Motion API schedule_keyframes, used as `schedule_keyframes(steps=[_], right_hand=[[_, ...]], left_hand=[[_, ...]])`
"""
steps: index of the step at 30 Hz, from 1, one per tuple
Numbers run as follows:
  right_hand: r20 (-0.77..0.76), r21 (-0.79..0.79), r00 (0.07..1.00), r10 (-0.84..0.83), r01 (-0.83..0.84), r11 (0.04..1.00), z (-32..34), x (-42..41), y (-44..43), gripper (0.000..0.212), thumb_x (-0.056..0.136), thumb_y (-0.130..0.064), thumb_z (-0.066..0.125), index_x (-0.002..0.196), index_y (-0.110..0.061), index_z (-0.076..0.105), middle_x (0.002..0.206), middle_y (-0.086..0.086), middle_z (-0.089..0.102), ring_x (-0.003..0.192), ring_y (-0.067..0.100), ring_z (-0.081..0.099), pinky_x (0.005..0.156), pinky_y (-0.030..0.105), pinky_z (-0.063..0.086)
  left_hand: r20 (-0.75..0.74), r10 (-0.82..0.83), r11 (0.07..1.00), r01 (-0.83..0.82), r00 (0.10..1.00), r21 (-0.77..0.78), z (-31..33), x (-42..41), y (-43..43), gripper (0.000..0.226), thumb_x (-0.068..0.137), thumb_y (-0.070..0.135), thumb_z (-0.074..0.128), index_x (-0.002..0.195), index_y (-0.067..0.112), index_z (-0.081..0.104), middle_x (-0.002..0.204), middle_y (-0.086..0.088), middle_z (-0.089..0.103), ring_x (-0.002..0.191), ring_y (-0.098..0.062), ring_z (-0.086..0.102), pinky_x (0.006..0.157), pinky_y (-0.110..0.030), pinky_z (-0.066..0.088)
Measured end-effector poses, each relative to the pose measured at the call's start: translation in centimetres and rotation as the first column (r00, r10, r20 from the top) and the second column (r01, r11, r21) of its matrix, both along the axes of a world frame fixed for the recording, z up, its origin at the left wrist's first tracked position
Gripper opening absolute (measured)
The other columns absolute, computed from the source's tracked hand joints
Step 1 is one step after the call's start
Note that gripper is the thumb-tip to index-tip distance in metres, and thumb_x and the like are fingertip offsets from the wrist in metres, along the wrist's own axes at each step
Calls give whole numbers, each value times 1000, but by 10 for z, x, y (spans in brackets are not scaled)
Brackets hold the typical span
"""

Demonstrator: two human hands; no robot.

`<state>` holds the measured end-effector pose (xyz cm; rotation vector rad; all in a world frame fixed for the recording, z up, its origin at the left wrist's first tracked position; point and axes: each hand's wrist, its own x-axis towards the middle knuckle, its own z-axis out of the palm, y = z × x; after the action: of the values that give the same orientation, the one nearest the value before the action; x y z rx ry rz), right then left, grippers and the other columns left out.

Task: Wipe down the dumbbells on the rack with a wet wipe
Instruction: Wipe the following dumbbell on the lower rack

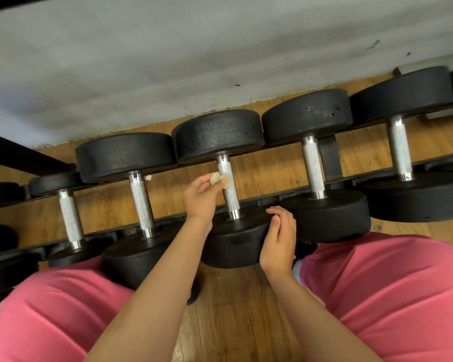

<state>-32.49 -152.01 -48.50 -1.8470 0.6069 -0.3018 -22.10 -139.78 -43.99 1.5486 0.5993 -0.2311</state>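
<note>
While pinched in left hand (200, 198), wet wipe (220, 178) against dumbbell handle (232, 199); right hand (279, 239) loose on head (233, 241).

Left hand (202, 197) pinches wipe (219, 178); right hand (279, 239) touches dumbbell (233, 241).

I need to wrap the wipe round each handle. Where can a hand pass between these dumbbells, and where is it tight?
Open gaps lie between neighbouring handles, over the wooden floor: between the middle handle and the left handle, and between it and the right handle, though a black bracket narrows that one. The heads sit crowded side by side.
</note>
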Motion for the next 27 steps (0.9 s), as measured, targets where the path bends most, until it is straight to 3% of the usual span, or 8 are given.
schedule_keyframes(steps=[5, 9, 13, 15, 18, 21, 23, 27], right_hand=[[1, -2, 1000, 0, 0, 1000, 0, 0, 1, 28, 97, -23, 31, 103, -23, 58, 111, -7, 57, 110, 3, 47, 94, 4, 28], [1, -5, 1000, -6, 6, 1000, 0, 0, 0, 27, 97, -21, 31, 104, -23, 58, 111, -8, 56, 112, 3, 47, 94, 3, 27], [2, 9, 1000, -14, 14, 1000, 0, 0, 1, 27, 97, -20, 32, 102, -24, 57, 108, -15, 54, 114, 3, 47, 96, 5, 28], [5, 12, 1000, -20, 20, 1000, 1, 1, 1, 27, 96, -20, 31, 102, -24, 58, 108, -14, 55, 115, 5, 47, 96, 5, 28], [6, 2, 1000, -15, 15, 1000, 0, 1, 1, 29, 96, -22, 30, 102, -21, 59, 109, -9, 56, 114, 7, 48, 96, 5, 28], [0, -10, 1000, -20, 20, 1000, 0, 2, 3, 36, 95, -27, 27, 102, -17, 60, 108, -9, 56, 113, 8, 48, 95, 4, 27], [-6, -18, 1000, -22, 22, 1000, 1, 3, 3, 42, 94, -32, 24, 103, -15, 61, 108, -9, 55, 113, 8, 47, 95, 3, 26], [-5, -30, 1000, -21, 21, 999, 1, 3, 3, 45, 93, -33, 23, 104, -14, 62, 109, -9, 54, 111, 7, 47, 94, 3, 25]], left_hand=[[-3, 59, 997, -58, 998, 52, -5, 3, -10, 19, 85, 14, 74, 102, 20, 69, 107, 0, 71, 105, -13, 64, 96, -27, 49], [-99, -50, 998, 52, 994, 25, -3, 12, -20, 32, 90, 26, 69, 119, 15, 66, 101, 9, 63, 88, -1, 56, 78, -16, 39], [-20, -1, 991, 4, 1000, 132, -12, 11, -19, 27, 92, 30, 66, 113, 14, 70, 87, 13, 64, 85, 0, 59, 64, -10, 37], [-4, 74, 989, -73, 997, 130, -13, 9, -20, 23, 92, 28, 66, 109, 13, 71, 84, 13, 64, 83, 1, 59, 68, -10, 41], [-36, 89, 995, -88, 995, 35, -11, 12, -23, 23, 93, 28, 65, 109, 13, 70, 88, 9, 67, 93, -9, 64, 80, -21, 50], [-50, 60, 998, -59, 997, 8, -8, 21, -26, 26, 91, 29, 67, 110, 12, 70, 88, 7, 67, 87, -7, 62, 73, -20, 47], [-27, 101, 995, -101, 994, 21, -9, 22, -25, 14, 92, 25, 66, 100, 16, 71, 85, 8, 67, 85, -6, 63, 72, -19, 49], [0, 216, 976, -216, 976, 17, -11, 22, -21, 11, 92, 18, 66, 85, 26, 64, 89, 7, 67, 96, -14, 66, 90, -31, 53]])
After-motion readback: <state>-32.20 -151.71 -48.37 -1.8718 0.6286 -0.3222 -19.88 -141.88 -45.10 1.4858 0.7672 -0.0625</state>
